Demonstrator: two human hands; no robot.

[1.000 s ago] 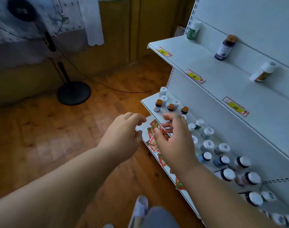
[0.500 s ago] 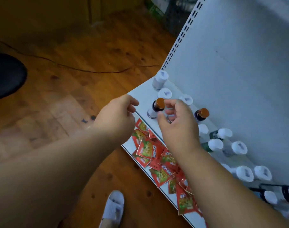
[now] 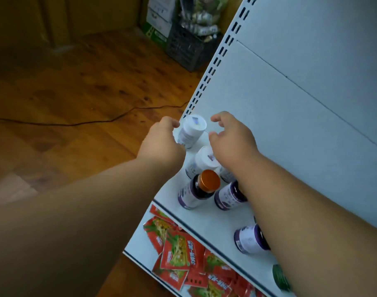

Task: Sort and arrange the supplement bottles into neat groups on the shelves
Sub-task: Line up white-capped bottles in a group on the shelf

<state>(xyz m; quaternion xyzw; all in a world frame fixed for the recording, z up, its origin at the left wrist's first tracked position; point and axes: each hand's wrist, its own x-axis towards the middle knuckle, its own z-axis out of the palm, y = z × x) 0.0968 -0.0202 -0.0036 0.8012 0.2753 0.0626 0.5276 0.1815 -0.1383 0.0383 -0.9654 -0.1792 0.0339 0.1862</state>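
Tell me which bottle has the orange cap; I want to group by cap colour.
The dark bottle at the shelf's front edge, below the two white-capped ones. Its orange cap is the only coloured one showing.

— What sort of place is this?
— A small shop, or a room fitted out like one. The white metal shelving [image 3: 204, 213] is the retail kind, with a slotted upright [image 3: 213, 70] and a plain back panel [image 3: 301, 86].
— And the goods?
— Supplement bottles [image 3: 193, 131] stand on one shelf, red snack sachets [image 3: 179, 251] lie heaped on the one below.
— Anything homelier?
— A worn wooden floor [image 3: 76, 93], a loose cable [image 3: 93, 123], and a dark crate [image 3: 187, 50] of packets behind.
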